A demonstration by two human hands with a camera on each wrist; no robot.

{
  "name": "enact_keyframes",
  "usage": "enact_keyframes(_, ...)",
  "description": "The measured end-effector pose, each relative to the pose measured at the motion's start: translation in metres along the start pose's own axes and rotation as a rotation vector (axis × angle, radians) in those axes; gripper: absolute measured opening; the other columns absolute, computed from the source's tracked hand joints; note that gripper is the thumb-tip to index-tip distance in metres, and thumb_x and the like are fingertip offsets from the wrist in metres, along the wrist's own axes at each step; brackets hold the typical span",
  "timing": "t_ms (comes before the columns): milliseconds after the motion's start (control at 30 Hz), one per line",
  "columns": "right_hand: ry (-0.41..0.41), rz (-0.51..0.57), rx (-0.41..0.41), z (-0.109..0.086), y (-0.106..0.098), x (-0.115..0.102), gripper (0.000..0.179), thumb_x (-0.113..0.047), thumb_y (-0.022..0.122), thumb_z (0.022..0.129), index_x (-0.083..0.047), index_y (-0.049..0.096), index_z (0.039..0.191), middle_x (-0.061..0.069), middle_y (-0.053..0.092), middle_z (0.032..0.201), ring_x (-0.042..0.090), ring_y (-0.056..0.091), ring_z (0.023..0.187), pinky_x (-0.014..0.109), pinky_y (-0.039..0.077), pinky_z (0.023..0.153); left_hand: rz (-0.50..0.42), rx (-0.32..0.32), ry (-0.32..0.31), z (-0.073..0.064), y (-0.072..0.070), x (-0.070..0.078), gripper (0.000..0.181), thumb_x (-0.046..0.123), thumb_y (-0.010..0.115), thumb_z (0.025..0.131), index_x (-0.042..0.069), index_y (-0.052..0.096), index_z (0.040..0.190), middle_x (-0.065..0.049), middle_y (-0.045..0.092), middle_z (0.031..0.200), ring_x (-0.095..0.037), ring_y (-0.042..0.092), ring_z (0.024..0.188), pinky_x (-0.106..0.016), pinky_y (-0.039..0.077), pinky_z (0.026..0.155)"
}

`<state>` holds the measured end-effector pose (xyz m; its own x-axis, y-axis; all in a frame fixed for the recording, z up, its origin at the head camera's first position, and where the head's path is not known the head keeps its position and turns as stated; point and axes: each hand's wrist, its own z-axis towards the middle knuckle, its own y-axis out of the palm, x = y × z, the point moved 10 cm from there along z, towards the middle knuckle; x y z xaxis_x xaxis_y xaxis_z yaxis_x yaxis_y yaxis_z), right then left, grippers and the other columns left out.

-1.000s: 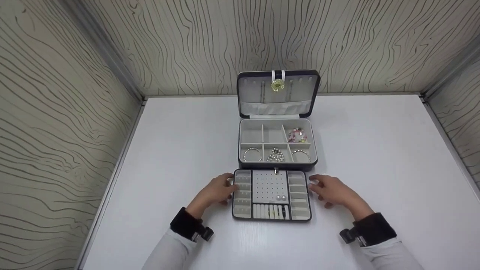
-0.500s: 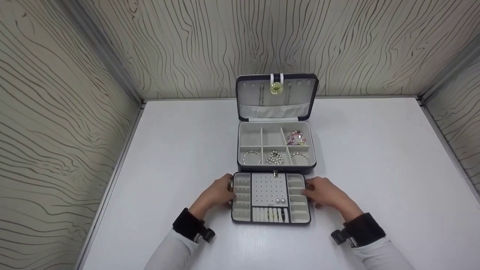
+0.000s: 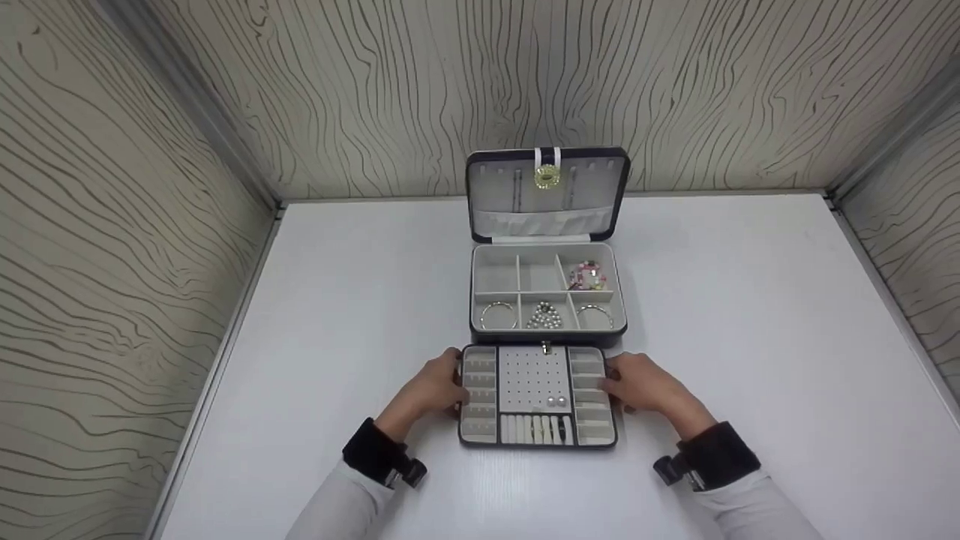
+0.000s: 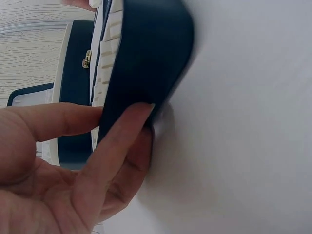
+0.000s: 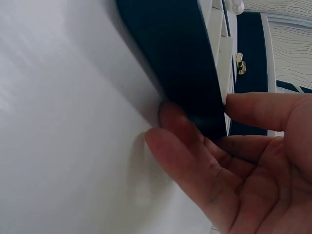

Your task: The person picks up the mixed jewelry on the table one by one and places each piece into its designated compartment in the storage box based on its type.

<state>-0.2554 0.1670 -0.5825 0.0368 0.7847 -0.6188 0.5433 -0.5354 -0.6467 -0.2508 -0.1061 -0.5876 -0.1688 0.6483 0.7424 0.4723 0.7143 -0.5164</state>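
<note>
A dark-blue jewellery tray (image 3: 536, 446) lies in front of an open jewellery box (image 3: 495, 271) of the same colour. My left hand (image 3: 433, 384) holds the tray's left side, thumb at the top rim and fingers against the outer wall (image 4: 146, 53). On the opposite side my right hand (image 3: 646, 382) pinches the tray likewise, with fingers (image 5: 173, 119) at the lower edge of its wall. Two pearl studs (image 3: 556, 401) sit on the tray's perforated panel. Several rings (image 3: 549, 429) stand in the white ring slots. Whether the tray touches the table is hard to tell.
In the box lie a beaded bracelet (image 3: 588, 276), a pearl strand (image 3: 544, 316) and two bangles (image 3: 498, 315). Its raised lid (image 3: 544, 223) carries hanging chains and a gold clasp (image 3: 547, 177). Wood-grain panels (image 3: 420, 90) border the white table (image 3: 360, 285).
My right hand has moved left from beside the tray and taken hold of its right side. The left hand has closed in on the left side. The view has shifted slightly.
</note>
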Motion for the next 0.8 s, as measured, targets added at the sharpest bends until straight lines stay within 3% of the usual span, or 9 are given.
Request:
enact_keyframes(367,0.016,-0.044,0.045,-0.0002,-0.0023,-0.0023,0.012,-0.011,0.064,0.092,0.000,0.067,0.094,0.002,0.060,0.064,0.016,0.058,0.052,0.029,0.047,0.048,0.073,0.017,0.011,-0.0009,-0.0006,0.0030,0.061,-0.002,0.072,0.074,-0.008,0.044,0.128,-0.013,0.060,0.097,-0.025,0.059,0.086,-0.043,0.052,0.078)
enact_keyframes(600,0.045,-0.059,0.082,0.0010,-0.0030,-0.0021,0.009,-0.009,0.062,0.090,-0.001,0.067,0.088,0.003,0.059,0.059,0.015,0.056,0.050,0.028,0.045,0.047,0.093,0.014,0.010,-0.0008,0.0019,0.0034,0.058,-0.006,0.068,0.075,-0.010,0.043,0.127,-0.016,0.059,0.100,-0.026,0.059,0.086,-0.041,0.053,0.074)
enact_keyframes(800,0.068,-0.038,0.078,-0.0008,-0.0003,0.0001,0.012,-0.004,0.061,0.088,0.004,0.067,0.094,0.005,0.061,0.058,0.017,0.061,0.050,0.030,0.050,0.046,0.114,0.006,0.021,-0.0028,0.0052,0.0080,0.056,-0.010,0.063,0.074,-0.012,0.043,0.127,-0.013,0.057,0.095,-0.026,0.058,0.084,-0.039,0.052,0.072)
